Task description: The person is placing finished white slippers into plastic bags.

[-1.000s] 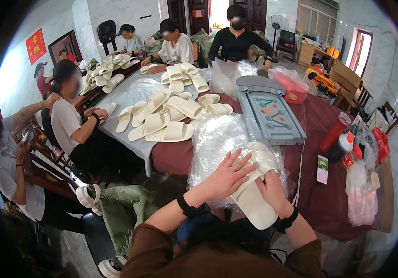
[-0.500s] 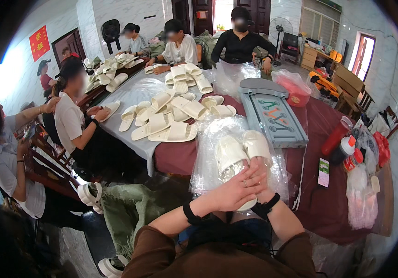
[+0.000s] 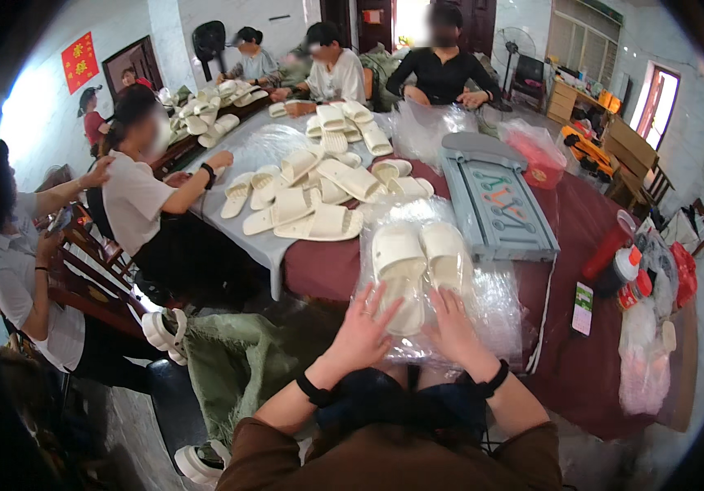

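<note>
Here, the left hand [image 3: 366,326] is resting splayed on clear plastic [image 3: 497,315]; the splayed right hand [image 3: 457,333] is hiding the six-o'clock heel of one cream slide [image 3: 444,242], seemingly bagged.

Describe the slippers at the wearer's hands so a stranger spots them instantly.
Find the dark red tablecloth. At its near edge, amid clear plastic, a cream slipper pair lies by the left hand and right hand. Unlike the jumbled slipper pile farther off, these two lie side by side, toes pointing away.

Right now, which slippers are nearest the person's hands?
The pair side by side in clear plastic; the heaped slippers lie jumbled, farther off.
</note>
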Tool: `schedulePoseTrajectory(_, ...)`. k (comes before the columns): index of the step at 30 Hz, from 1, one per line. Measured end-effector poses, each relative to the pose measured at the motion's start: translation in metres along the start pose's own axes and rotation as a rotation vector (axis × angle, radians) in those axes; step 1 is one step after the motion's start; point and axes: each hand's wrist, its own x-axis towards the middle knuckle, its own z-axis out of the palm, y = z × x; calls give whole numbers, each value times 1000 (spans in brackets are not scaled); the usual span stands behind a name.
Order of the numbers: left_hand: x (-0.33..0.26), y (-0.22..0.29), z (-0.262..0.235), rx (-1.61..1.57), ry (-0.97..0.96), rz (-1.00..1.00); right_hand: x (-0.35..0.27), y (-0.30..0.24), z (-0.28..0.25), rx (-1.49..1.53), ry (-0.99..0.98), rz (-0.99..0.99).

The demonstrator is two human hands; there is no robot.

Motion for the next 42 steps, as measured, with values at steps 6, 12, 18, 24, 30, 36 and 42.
schedulePoseTrajectory(6, -29, -16, 7, -219, 101, -263, -50, 3, -99, 818, -690, 267)
schedulePoseTrajectory(12, -40, -17, -10, -693, 92, -426, -50, 56, -96, 222, 88, 211)
schedulePoseTrajectory(18, -56, -26, -43, -1305, -6, -291, -49, 58, -56, 59, -10, -199)
schedulePoseTrajectory(24, -82, -49, -19, -326, 83, -280, -56, 38, -53, -22, 0, -273)
schedulePoseTrajectory(30, -75, -20, 3, -25, 147, 14, -66, 46, -47, 179, -3, -254)
schedulePoseTrajectory(36, -69, -19, 20, -136, 256, 71, -73, 54, -54, 372, 150, -81)
schedulePoseTrajectory(42, -67, -24, 35, -547, 356, -236, -73, 48, -38, 343, 375, 147)
